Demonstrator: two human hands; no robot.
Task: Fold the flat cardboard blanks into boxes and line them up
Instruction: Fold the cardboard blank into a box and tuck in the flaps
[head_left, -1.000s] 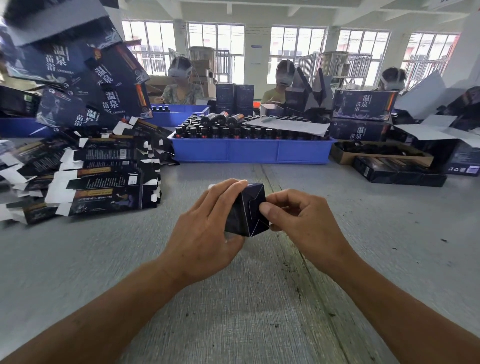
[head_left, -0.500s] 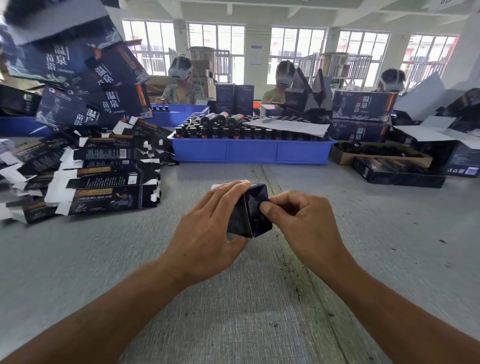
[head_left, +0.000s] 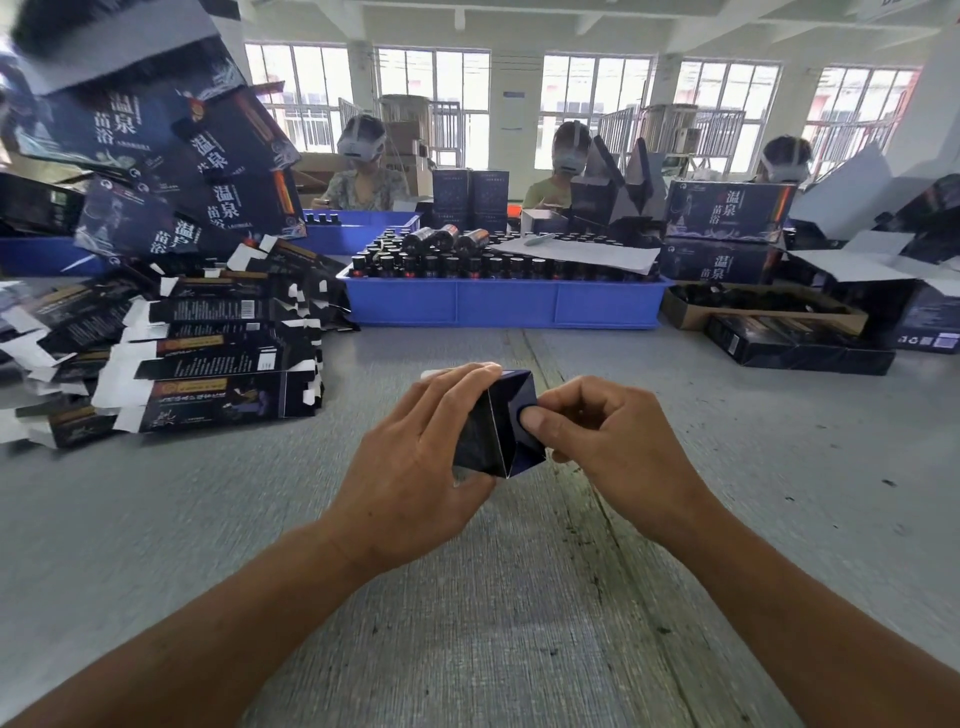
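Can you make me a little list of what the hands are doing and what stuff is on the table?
left hand: grips the box
right hand: thumb presses the box's end flap
box: small, dark blue, held above the table
flat blanks: piled at the left
blue crate: behind the hands, full of dark bottles
table: grey
other people: three, seated at the far side

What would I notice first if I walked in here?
Two hands in the middle: the left hand grips a small dark box while the right hand presses its end flap. Flat blanks pile up at left, and a blue tray of bottles sits behind.
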